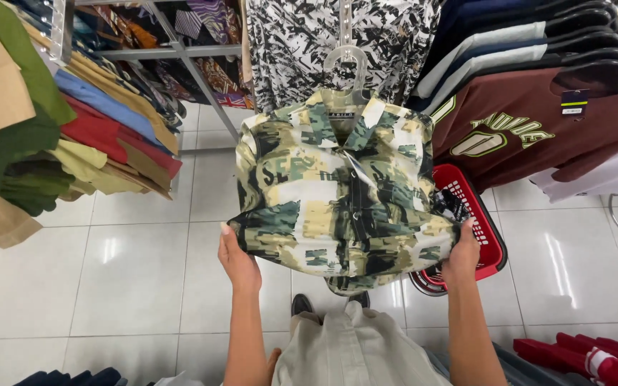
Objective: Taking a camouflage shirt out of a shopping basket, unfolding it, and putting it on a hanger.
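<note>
1. Left hand (237, 261) grips the patterned shirt (337, 193) at its lower left edge.
2. Right hand (463, 254) grips the lower right edge.
3. Shirt hangs on a clear hanger (346, 63), above a red basket (477, 214) on the floor.

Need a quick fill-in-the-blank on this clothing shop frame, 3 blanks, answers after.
1. Both hands, the left hand and the right hand, hold up a camouflage-print shirt that hangs on a clear plastic ____.
2. Behind the shirt, on the tiled floor, stands a ____ shopping basket.
3. The maroon T-shirt on the rack hangs to the person's ____.

Answers: hanger; red; right
</note>
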